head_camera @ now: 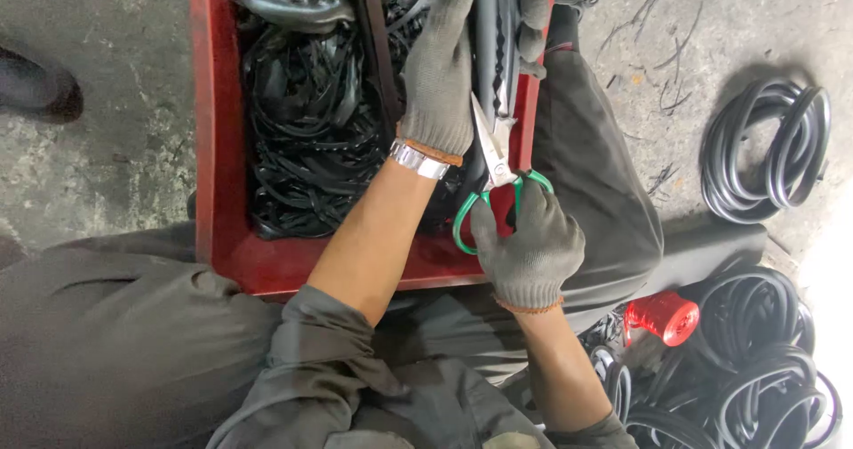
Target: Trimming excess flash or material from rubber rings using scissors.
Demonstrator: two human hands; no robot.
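Your left hand [442,76], in a grey knit glove, is closed around a black rubber strip [487,31] that runs up and away from you over the right side of the red crate [213,147]; the fingers curl over the strip's far edge and the thumb side lies flat along it; a silver wristband [419,159] sits just below the glove cuff. Your right hand [530,240], gloved the same, grips a pair of green-handled scissors [494,178]; fingers are through the green loops, and the blades point up from the hand toward your left palm, parted narrowly with the rubber strip just beside them; whether the strip lies between the blades you cannot tell from here. Left of your left hand the crate is packed with tangled black rubber offcuts [306,111]. To the right of your right hand, past your knee, coils of black rubber tubing [769,147] lie on the concrete floor [98,165]; more coils [755,360] are stacked below and right of that hand, with a red spool [662,316] close beside them. Far left of both hands, a dark shoe [35,85] rests on the floor.
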